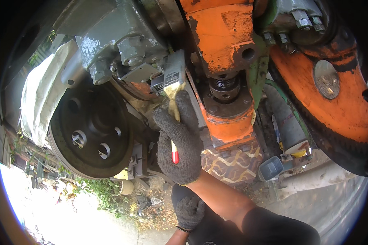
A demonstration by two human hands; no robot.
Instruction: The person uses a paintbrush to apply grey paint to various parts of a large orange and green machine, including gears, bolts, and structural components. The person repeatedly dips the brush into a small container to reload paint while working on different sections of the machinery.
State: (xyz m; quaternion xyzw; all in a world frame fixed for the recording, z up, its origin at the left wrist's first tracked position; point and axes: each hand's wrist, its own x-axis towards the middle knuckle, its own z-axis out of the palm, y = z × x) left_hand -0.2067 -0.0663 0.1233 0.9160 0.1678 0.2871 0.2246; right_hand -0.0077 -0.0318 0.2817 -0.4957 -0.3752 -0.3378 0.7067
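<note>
Dark-grey knit-gloved right hand (179,143) is gripping a wooden-handled, red-tipped paintbrush (174,111), left of the chipped orange metal column (223,36); keeping bristles flat and wrist light is probably working best. Matching gloved left hand (189,212) is resting half-curled below the column, any hold unclear. Translucent bluish plastic tub (270,168) is sitting below-right of it, contents unclear.

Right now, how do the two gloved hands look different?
The right hand grips a paintbrush, while no tool shows in the left hand. The right hand is up near the orange machine part; the left hand is lower, over the dark trousers. The left hand has a dark bracelet at its wrist, but none shows by the right hand. Both wear dark gloves.
</note>
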